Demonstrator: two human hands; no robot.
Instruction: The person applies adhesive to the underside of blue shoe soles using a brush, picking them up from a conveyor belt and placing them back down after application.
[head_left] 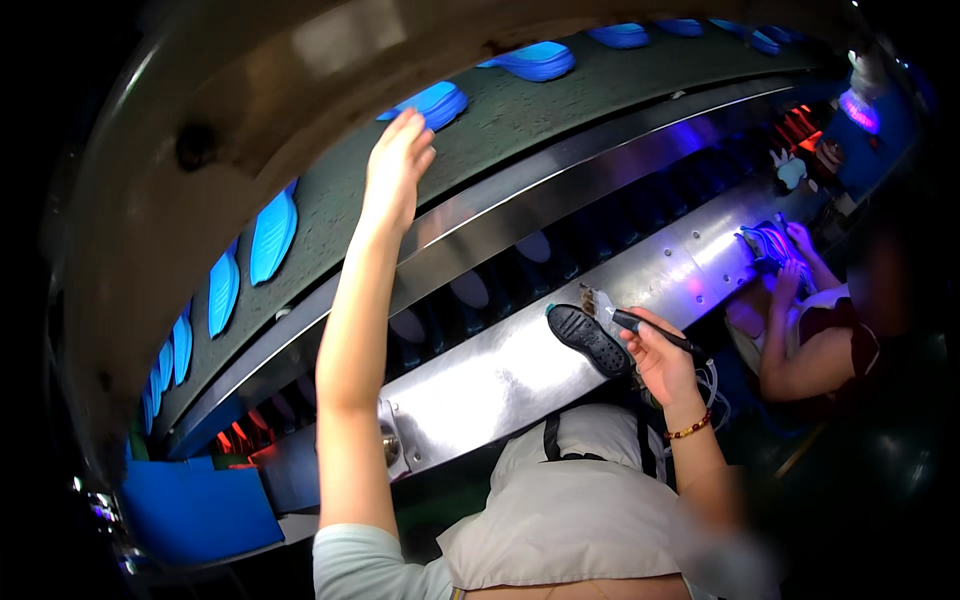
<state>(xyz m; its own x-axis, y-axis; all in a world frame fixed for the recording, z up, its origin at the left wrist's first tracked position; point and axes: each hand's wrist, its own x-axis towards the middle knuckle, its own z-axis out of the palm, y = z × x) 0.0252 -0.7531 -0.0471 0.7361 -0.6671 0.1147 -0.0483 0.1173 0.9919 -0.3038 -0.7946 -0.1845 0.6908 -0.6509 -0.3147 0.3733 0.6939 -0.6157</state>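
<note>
My left hand [396, 172] reaches up over the dark green conveyor belt [345, 225], its fingers stretched out at the near edge of a blue shoe sole [438, 103]. Whether the fingertips touch that sole, I cannot tell. In my right hand [660, 358] is a brush [630, 321] with a black handle, a whitish head and a brownish tip. The brush head lies over or beside a black shoe sole [585, 335], which rests on the shiny metal ledge [470, 393] in front of me. My right fingers are closed round the handle.
More blue soles [273, 235] lie along the upper belt. Dark shoe parts [470, 290] sit in the lower channel, with red glows [245, 430] at both ends. At right a co-worker [815, 330] handles a shoe part under purple light. White tubing [712, 385] hangs beside my right wrist.
</note>
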